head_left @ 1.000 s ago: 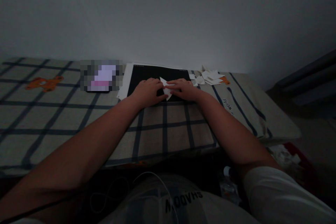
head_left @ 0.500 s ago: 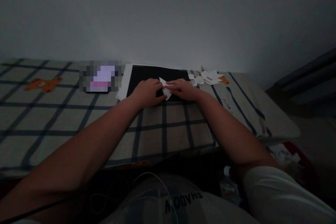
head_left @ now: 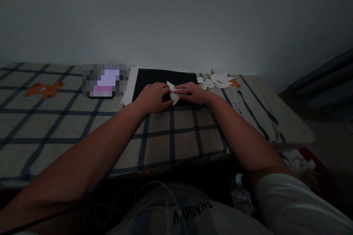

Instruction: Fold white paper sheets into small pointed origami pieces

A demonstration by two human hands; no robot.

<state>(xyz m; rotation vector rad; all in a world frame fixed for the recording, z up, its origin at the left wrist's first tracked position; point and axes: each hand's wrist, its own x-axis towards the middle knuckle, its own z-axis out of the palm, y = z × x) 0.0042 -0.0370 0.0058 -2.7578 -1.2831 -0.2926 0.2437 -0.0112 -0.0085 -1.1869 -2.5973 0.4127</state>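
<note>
A small folded piece of white paper (head_left: 174, 97) lies on a black sheet (head_left: 162, 76), with pointed corners showing at its top and bottom. My left hand (head_left: 154, 97) grips the left side, index finger near the upper part and thumb at the lower edge. From the other side, my right hand (head_left: 194, 93) presses its fingers onto the paper's right part, hiding much of it. Both hands are low against the black sheet. To the right of my right hand sits a loose pile of white folded paper pieces (head_left: 220, 79).
White sheets (head_left: 131, 86) stick out under the black one. A phone (head_left: 104, 84), its screen pixelated, lies left on the checked cloth (head_left: 68, 125). The wall (head_left: 176, 18) rises behind. Below the table's edge are a plastic bottle (head_left: 241, 198) and a red container (head_left: 321, 176) holding white scraps.
The view has shifted very slightly. Both hands stay on the folded paper in nearly the same pose, with no clear change in the paper.
</note>
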